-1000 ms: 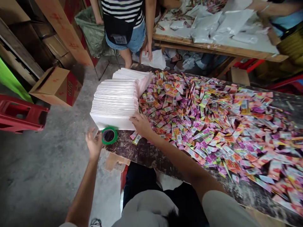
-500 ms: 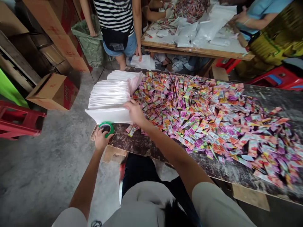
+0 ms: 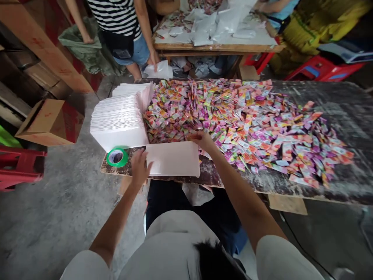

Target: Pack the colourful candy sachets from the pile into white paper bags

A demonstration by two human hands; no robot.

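Observation:
A flat white bag [image 3: 173,159] lies near the table's front edge, its long side along that edge. My right hand [image 3: 203,141] pinches it by the far right corner, beside the spread packets. At its left end is my left hand [image 3: 139,168], fingers apart and holding nothing. Left of that hand, a green roll of tape [image 3: 117,156] rests flat on the table corner. Behind the tape stands a thick stack of similar white bags [image 3: 116,116], leaning in a row. Small colourful packets [image 3: 233,120] cover much of the dark tabletop [image 3: 335,105].
Across the table a person in a striped top [image 3: 113,17] holds a white bag and touches a green sack [image 3: 87,46]. A second table [image 3: 215,47] bears filled white bags. A carton [image 3: 52,120] and red stool [image 3: 21,167] stand left.
My right hand has moved right with a white bag from the front of the stack. My left hand has let go of the tape roll and shifted right. The view has shifted.

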